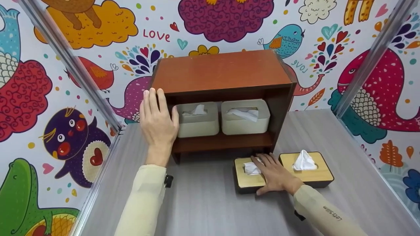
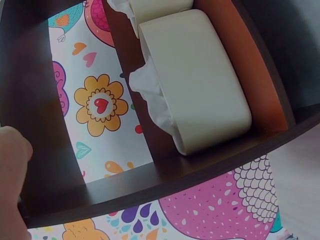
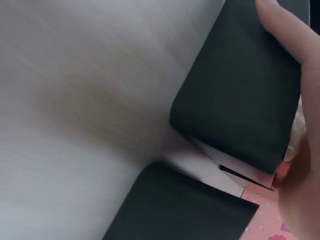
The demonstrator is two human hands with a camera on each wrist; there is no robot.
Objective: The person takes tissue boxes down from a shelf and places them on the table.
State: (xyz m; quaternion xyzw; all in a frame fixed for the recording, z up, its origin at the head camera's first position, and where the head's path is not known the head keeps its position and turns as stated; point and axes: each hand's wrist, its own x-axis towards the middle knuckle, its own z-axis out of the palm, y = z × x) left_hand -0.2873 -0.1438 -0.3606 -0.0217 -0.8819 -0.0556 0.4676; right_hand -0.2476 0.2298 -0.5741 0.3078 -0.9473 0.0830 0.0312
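the black rectangular tissue box with a pale wooden lid (image 1: 251,180) is on or just above the grey worktop (image 1: 203,209), near five o'clock from the open-fronted brown wooden shelf unit (image 1: 223,70), and the right hand (image 1: 275,177) grips across it, thumb toward six. squeezing only the rigid walls should spare the white tissue (image 1: 251,168) and avoid nudging the matching box (image 1: 303,176) at three o'clock. the left hand (image 1: 159,124) lies straight-fingered along the unit's nine o'clock side, where light pressure seems enough to steady it.
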